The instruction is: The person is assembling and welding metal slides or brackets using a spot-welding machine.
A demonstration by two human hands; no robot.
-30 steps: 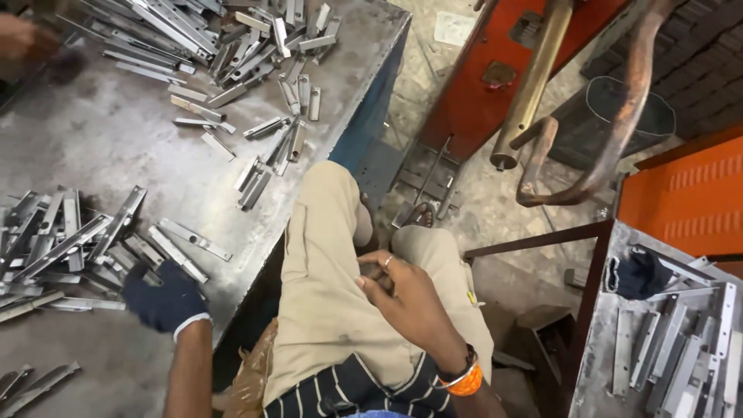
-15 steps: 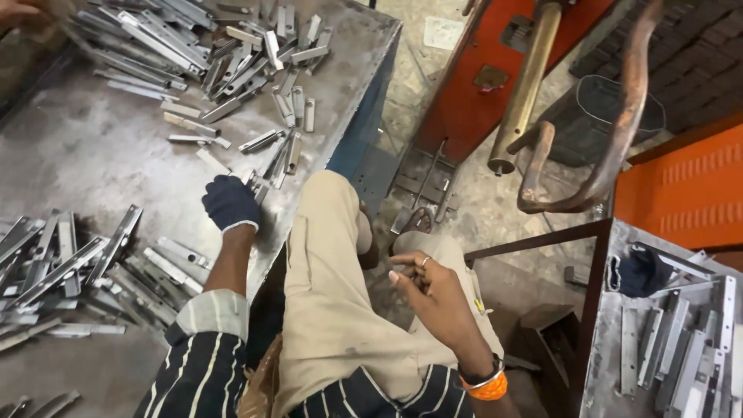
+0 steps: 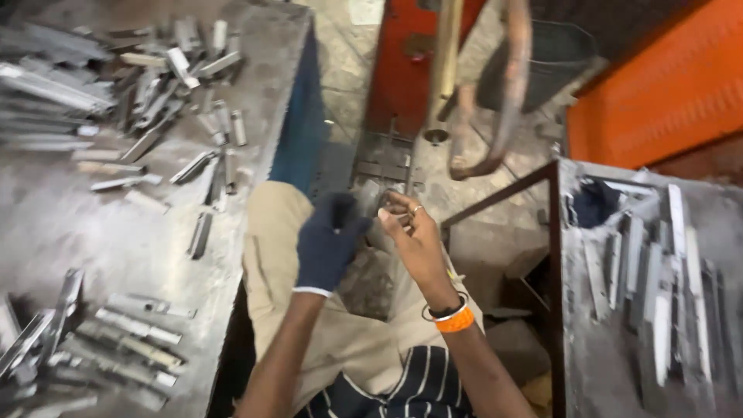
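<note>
A pale paper sheet lies on the floor at the top of the view, beside a red panel; an orange ribbed panel fills the upper right. Loose metal strips crowd the near left corner of the grey table, more at its far edge. Over the lap (tan trousers), the gloved left hand and bare right hand pinch a small metal piece between them, both closed on it; blur hides its axis. A bent pipe hangs just beyond.
</note>
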